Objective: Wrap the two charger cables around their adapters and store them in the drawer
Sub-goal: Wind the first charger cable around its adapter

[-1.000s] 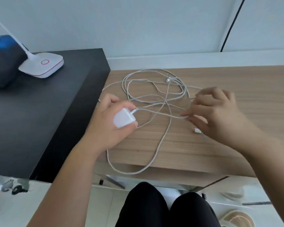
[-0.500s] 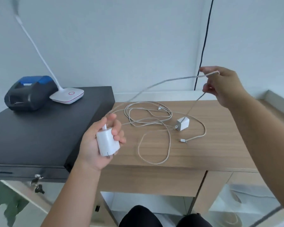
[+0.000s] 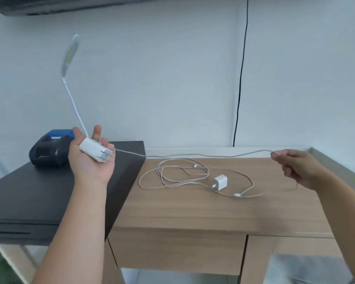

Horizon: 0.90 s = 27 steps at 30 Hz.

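My left hand (image 3: 90,160) is raised over the black cabinet and holds a white adapter (image 3: 95,152), prongs pointing right. Its white cable (image 3: 193,155) runs taut in the air to my right hand (image 3: 295,167), which pinches it at the far right above the wooden desk (image 3: 193,210). A tail of that cable hangs below the right hand. A second, smaller white adapter (image 3: 220,182) lies on the desk with its cable (image 3: 178,173) in loose loops to its left and right. A wooden drawer front (image 3: 176,251) sits shut under the desk edge.
A black cabinet (image 3: 29,197) stands left of the desk, carrying a black and blue printer (image 3: 49,148) and a white desk lamp (image 3: 70,58) on a bent neck. A black wire (image 3: 241,78) runs down the wall behind.
My left hand rose and moved left with the adapter, turning it sideways. My right hand dropped and swung out to the right, so the cable is now stretched nearly level between them.
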Motion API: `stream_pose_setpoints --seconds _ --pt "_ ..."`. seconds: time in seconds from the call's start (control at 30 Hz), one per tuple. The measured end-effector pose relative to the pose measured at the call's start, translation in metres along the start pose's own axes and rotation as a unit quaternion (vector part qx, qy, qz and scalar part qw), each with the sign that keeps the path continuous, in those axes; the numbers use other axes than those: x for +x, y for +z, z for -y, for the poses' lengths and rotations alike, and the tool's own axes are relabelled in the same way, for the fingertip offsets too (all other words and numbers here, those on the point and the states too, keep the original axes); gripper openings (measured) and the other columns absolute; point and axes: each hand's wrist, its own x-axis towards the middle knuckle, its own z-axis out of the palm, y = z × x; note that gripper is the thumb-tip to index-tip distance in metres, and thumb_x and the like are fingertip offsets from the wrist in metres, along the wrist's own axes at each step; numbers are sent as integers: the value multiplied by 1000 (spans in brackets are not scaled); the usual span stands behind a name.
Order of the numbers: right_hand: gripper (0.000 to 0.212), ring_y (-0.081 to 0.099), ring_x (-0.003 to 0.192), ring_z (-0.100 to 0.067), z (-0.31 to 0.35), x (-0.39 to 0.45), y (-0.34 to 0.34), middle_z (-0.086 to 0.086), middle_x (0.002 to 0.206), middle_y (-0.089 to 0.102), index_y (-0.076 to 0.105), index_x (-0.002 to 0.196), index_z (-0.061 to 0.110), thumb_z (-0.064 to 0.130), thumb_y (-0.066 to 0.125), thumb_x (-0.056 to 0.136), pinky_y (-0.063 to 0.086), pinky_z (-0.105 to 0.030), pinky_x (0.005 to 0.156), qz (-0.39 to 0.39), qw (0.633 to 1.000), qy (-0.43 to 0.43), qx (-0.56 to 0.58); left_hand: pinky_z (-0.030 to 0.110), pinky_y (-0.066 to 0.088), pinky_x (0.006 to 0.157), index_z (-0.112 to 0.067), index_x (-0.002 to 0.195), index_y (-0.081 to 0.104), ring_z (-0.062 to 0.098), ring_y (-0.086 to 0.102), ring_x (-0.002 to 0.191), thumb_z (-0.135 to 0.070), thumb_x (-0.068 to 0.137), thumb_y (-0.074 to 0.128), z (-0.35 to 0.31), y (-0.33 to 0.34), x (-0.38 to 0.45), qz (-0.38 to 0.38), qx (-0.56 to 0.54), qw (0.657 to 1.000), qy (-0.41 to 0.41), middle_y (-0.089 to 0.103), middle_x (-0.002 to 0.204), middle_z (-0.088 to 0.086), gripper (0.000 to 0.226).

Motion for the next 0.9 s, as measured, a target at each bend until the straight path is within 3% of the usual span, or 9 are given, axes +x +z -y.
stream_pose_setpoints --seconds 0.07,0.13,0.27,0.37,0.43,0.53,0.67,0.77,0.9 --pt "73 30 41 -6 -1 -6 -17 7 54 37 64 79 7 53 93 30 23 -16 36 -6 1000 -9 -2 20 41 60 -43 119 56 13 55 65 -34 96 49 -6 -1 11 -22 30 999 12 70 111 0 26" --pt "79 26 40 -7 4 -12 -22 4 53 34 65 81 1 55 92 30 20 -17 36 -16 999 -32 -34 21 44 64 -48 127 51 15 60 83 -32 96 47 -8 1 19 -31 60 998 10 69 118 0 35" --pt "10 51 57 -10 32 -21 5 2 54 64 76 73 15 22 81 73 38 -18 50 -18 965 -128 -227 21 46 63 -51 135 44 19 61 87 -29 96 47 8 20 25 29 120 992 -18 66 126 4 44" --pt "14 55 68 -14 59 -26 39 4 69 71 75 65 29 21 79 75 42 -25 64 18 921 -209 -327 19 45 50 -51 128 47 14 60 69 -35 98 48 32 46 17 98 192 976 -34 68 113 5 34" --pt "13 61 72 -11 79 -31 63 11 74 71 74 72 30 19 75 80 48 -21 69 65 913 -232 -328 20 40 45 -48 118 56 11 55 54 -46 95 53 52 63 6 127 251 957 -69 72 100 1 24" --pt "10 65 86 -24 100 -38 97 7 84 72 74 82 28 19 72 82 53 -35 83 103 897 -284 -324 19 39 45 -38 111 65 12 52 48 -48 93 56 85 76 -9 143 316 931 -115 71 89 0 23" --pt "6 60 70 -15 112 -37 125 -3 79 70 73 83 27 22 71 84 49 -27 69 72 883 -335 -321 27 46 57 -25 110 71 15 57 57 -60 95 37 116 78 -28 209 370 884 -193 67 85 5 51" --pt "6 43 51 -6 110 -30 131 1 61 56 71 79 31 28 70 84 35 -19 51 30 876 -346 -334 32 47 61 -23 108 73 17 56 59 -74 81 43 121 75 -37 259 380 853 -248 65 75 1 66" --pt "7 37 44 -8 101 -19 128 5 48 41 71 79 27 31 70 84 31 -17 44 -38 892 -326 -312 25 50 55 -17 102 72 14 54 59 -39 90 62 118 70 -45 333 390 820 -253 56 80 2 28"
